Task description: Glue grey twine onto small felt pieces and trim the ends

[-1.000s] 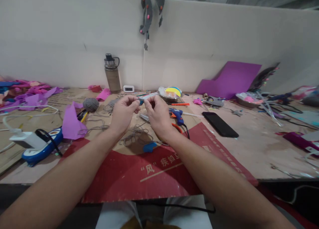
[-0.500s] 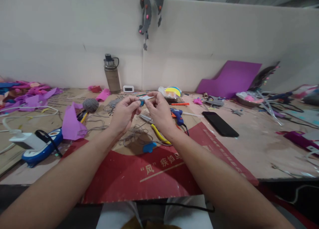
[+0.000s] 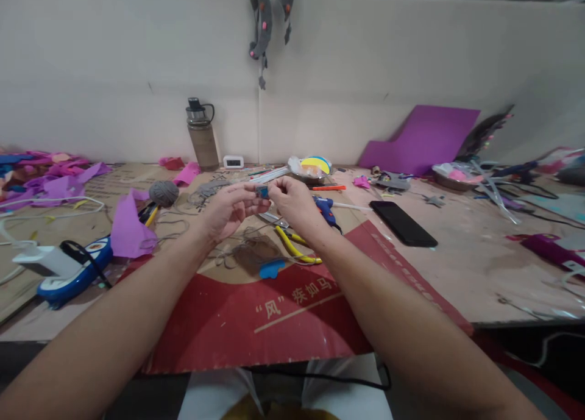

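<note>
Between my hands, raised over the middle of the table, is a small blue piece (image 3: pixel 262 191) that looks like felt or foam; its exact shape is hidden by fingers. My left hand (image 3: pixel 228 210) pinches its left side between thumb and forefinger, other fingers loosely extended. My right hand (image 3: pixel 292 205) grips its right side with bent fingertips. Below the hands lie loose grey yarn (image 3: pixel 237 249), yellow-handled pliers (image 3: pixel 290 246) and another blue cutout (image 3: pixel 272 269) with a wavy edge. A blue glue gun (image 3: pixel 325 210) rests just right of my right wrist.
Red cardboard (image 3: pixel 219 322) covers the table's front. A black phone (image 3: pixel 402 224) lies at right. Left are a blue power strip (image 3: pixel 59 289), a purple sheet (image 3: pixel 130 228) and a grey yarn ball (image 3: pixel 163 193). A bottle (image 3: pixel 202 139) stands behind.
My left hand's fingers have loosened and spread a little, while the right fingertips have curled in at the blue piece. The view has shifted slightly.
</note>
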`<state>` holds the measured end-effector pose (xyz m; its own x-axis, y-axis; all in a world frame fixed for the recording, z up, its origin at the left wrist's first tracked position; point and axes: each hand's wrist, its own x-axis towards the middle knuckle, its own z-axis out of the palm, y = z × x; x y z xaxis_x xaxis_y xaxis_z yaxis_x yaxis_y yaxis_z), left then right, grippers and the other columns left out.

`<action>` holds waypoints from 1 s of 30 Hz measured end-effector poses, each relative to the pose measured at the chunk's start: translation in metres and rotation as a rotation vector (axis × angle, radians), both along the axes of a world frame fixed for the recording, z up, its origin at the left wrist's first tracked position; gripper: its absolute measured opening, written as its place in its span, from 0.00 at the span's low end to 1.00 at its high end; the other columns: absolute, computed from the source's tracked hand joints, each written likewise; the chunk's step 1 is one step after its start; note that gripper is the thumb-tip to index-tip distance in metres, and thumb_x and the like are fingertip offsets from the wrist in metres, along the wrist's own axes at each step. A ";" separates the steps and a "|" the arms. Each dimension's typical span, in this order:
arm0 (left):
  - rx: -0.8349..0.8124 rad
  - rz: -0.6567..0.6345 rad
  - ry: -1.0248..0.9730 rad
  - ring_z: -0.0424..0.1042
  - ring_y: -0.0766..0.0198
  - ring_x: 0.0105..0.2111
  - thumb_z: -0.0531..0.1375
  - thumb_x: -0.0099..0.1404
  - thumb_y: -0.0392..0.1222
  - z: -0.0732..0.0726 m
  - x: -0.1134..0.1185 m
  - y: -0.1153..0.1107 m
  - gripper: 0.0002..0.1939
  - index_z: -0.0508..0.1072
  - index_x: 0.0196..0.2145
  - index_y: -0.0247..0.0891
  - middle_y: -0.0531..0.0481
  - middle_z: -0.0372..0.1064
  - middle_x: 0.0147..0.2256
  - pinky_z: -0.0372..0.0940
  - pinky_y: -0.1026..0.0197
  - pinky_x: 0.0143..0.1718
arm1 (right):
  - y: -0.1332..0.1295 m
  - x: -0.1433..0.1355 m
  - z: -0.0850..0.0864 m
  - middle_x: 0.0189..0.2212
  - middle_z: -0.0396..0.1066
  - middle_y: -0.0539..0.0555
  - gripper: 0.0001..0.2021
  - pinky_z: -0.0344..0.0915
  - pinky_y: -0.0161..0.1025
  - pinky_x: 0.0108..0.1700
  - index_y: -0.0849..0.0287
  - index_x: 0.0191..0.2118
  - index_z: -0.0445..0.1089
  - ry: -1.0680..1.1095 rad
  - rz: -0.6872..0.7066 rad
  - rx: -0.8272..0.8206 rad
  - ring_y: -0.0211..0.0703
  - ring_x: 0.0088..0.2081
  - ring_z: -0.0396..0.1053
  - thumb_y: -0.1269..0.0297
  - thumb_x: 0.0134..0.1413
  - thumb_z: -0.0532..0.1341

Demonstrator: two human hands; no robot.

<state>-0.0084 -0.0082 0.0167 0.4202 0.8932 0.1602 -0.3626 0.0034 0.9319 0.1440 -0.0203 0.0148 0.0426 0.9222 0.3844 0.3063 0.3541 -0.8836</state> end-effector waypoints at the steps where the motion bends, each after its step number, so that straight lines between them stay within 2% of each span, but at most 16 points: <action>1: 0.011 -0.021 0.001 0.75 0.63 0.32 0.62 0.50 0.34 0.000 -0.001 0.001 0.13 0.76 0.36 0.29 0.44 0.74 0.32 0.69 0.60 0.39 | 0.001 0.001 0.000 0.20 0.59 0.45 0.05 0.54 0.33 0.28 0.58 0.25 0.61 -0.004 -0.009 0.003 0.33 0.23 0.56 0.65 0.48 0.54; 3: 0.051 0.005 0.038 0.75 0.61 0.33 0.63 0.51 0.37 0.000 -0.002 0.002 0.15 0.75 0.38 0.30 0.43 0.75 0.33 0.68 0.60 0.37 | 0.002 0.003 -0.002 0.19 0.58 0.45 0.06 0.53 0.33 0.28 0.58 0.24 0.61 -0.018 -0.034 0.013 0.33 0.23 0.55 0.65 0.49 0.53; 8: 0.324 0.294 0.352 0.69 0.67 0.25 0.66 0.52 0.44 -0.001 -0.003 0.004 0.15 0.77 0.36 0.33 0.48 0.73 0.27 0.62 0.66 0.24 | -0.001 0.003 -0.002 0.21 0.60 0.45 0.05 0.53 0.34 0.29 0.59 0.24 0.61 -0.088 -0.041 0.026 0.33 0.24 0.55 0.65 0.48 0.55; 11: 0.476 0.361 0.550 0.67 0.69 0.24 0.64 0.54 0.45 0.000 -0.003 0.001 0.13 0.78 0.35 0.34 0.48 0.73 0.26 0.61 0.67 0.24 | -0.006 0.000 -0.001 0.22 0.61 0.45 0.05 0.53 0.34 0.30 0.59 0.25 0.62 -0.146 -0.027 0.055 0.34 0.25 0.56 0.65 0.48 0.56; 14: 0.553 0.395 0.662 0.67 0.70 0.22 0.62 0.56 0.42 0.003 -0.004 -0.003 0.10 0.78 0.34 0.34 0.49 0.73 0.25 0.62 0.67 0.23 | -0.011 -0.001 0.001 0.22 0.62 0.46 0.04 0.53 0.35 0.30 0.58 0.26 0.62 -0.206 -0.036 0.075 0.35 0.25 0.57 0.66 0.49 0.56; 21: 0.538 0.360 0.760 0.67 0.70 0.19 0.60 0.56 0.41 0.009 -0.005 -0.007 0.08 0.77 0.31 0.34 0.51 0.71 0.21 0.62 0.67 0.22 | -0.009 -0.001 -0.001 0.23 0.62 0.47 0.05 0.53 0.36 0.31 0.58 0.27 0.62 -0.245 -0.016 0.088 0.35 0.26 0.56 0.66 0.51 0.57; 26: 0.417 0.376 0.648 0.64 0.71 0.18 0.60 0.55 0.40 0.006 -0.006 -0.001 0.07 0.75 0.28 0.34 0.52 0.68 0.19 0.60 0.67 0.21 | -0.002 0.004 -0.001 0.26 0.62 0.47 0.08 0.55 0.35 0.32 0.58 0.31 0.63 -0.098 0.096 0.056 0.35 0.28 0.57 0.61 0.57 0.54; 30: 0.381 0.381 0.612 0.63 0.70 0.18 0.61 0.53 0.40 0.003 -0.007 0.003 0.06 0.74 0.27 0.34 0.53 0.68 0.19 0.58 0.67 0.20 | -0.002 0.004 -0.001 0.28 0.64 0.48 0.06 0.56 0.35 0.33 0.59 0.33 0.66 -0.108 0.142 0.064 0.35 0.29 0.58 0.63 0.56 0.56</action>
